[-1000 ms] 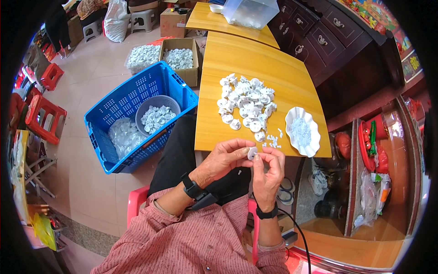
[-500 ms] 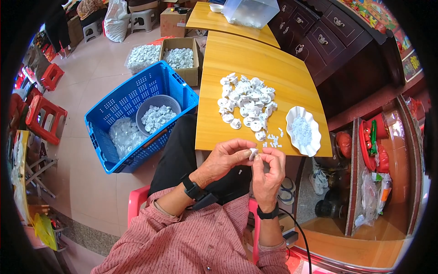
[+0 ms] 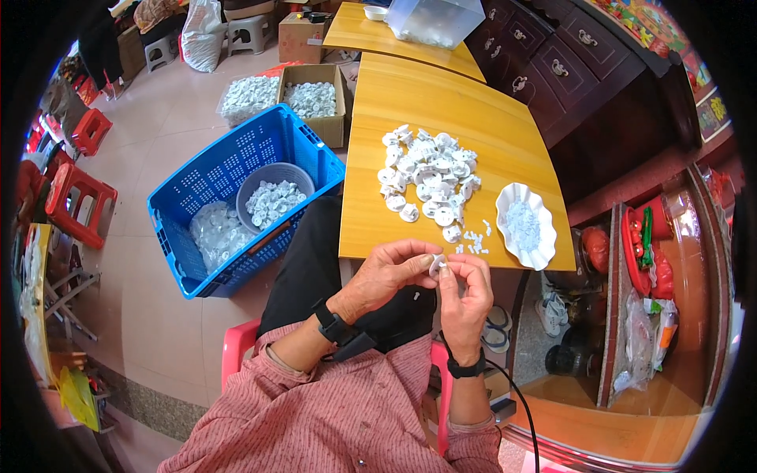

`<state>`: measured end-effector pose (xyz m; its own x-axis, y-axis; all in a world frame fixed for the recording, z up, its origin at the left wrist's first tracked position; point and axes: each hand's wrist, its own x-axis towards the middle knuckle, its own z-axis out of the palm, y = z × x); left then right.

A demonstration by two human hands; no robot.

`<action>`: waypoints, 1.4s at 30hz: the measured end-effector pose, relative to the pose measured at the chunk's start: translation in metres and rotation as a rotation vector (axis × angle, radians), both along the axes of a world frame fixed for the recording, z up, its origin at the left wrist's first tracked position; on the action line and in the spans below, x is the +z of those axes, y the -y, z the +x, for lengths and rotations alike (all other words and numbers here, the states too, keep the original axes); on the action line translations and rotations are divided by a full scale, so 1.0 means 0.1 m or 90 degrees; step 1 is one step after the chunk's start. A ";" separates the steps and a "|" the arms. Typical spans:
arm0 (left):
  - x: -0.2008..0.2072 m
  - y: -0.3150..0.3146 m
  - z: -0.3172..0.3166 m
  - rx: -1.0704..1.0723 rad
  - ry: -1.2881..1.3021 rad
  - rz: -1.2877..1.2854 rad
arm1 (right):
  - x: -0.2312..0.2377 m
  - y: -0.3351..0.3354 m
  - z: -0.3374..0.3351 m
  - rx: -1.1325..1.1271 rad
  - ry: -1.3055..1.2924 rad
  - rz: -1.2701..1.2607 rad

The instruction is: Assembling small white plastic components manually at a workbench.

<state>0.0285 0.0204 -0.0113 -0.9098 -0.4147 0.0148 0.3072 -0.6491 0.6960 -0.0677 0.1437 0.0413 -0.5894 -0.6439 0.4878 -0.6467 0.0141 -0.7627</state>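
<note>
My left hand [image 3: 388, 274] pinches a small round white plastic part [image 3: 436, 266] between thumb and fingertips, just off the near edge of the wooden table. My right hand [image 3: 464, 293] meets it there, thumb and index finger pressed together against the part's side. Whatever small piece lies between those right fingertips is hidden. Beyond both hands spreads a heap of similar white plastic parts [image 3: 430, 169]. Several tiny white pins [image 3: 473, 243] lie loose near the table edge. A scalloped white dish [image 3: 538, 256] at the right holds many small pale pieces [image 3: 522, 225].
On the floor at left stands a blue crate [image 3: 177, 197] containing a grey basket [image 3: 246, 193] of white parts. Behind it are a cardboard box [image 3: 341, 126] and a clear bag [image 3: 244, 101], both full. Red stools [image 3: 75, 201] stand farther left. A dark cabinet [image 3: 583, 102] borders the table's right.
Both hands stay together on the white part, and the part has turned slightly between the fingers. My right fingers have shifted a little. The whole view has moved very slightly.
</note>
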 end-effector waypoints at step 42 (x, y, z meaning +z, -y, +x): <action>-0.03 -0.01 0.04 0.019 0.008 -0.023 | -0.10 0.01 0.03 0.012 0.050 0.002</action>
<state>0.0325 0.0217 -0.0144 -0.8972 -0.4413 0.0183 0.3170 -0.6145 0.7224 -0.0646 0.1426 0.0314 -0.6130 -0.6571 0.4386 -0.5852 0.0047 -0.8109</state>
